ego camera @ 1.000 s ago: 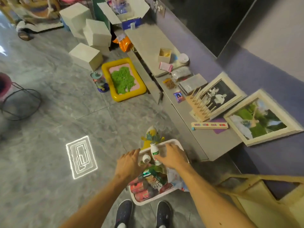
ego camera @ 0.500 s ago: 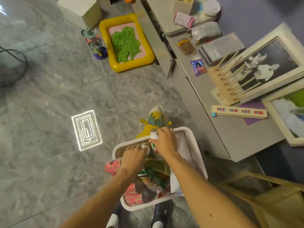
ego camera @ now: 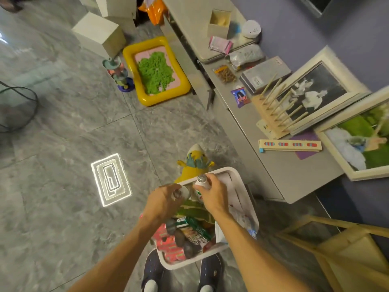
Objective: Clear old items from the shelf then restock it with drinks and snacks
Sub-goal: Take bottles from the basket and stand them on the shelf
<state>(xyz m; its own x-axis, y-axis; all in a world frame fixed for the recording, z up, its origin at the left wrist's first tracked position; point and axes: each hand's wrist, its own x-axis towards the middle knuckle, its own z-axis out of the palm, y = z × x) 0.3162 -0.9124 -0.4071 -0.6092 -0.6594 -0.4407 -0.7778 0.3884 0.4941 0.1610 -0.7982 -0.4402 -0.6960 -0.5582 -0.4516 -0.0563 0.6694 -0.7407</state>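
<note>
Over a white basket (ego camera: 242, 182) of red cans (ego camera: 168, 245) and snack packs, the left hand (ego camera: 163, 204) and right hand (ego camera: 214, 196) each grip 1 small white bottle (ego camera: 202, 182). A grey shelf (ego camera: 294, 178) stands to the right.

Yellow tray (ego camera: 156, 71) of green sand on floor; two framed pictures (ego camera: 315, 92) lean against wall.
</note>
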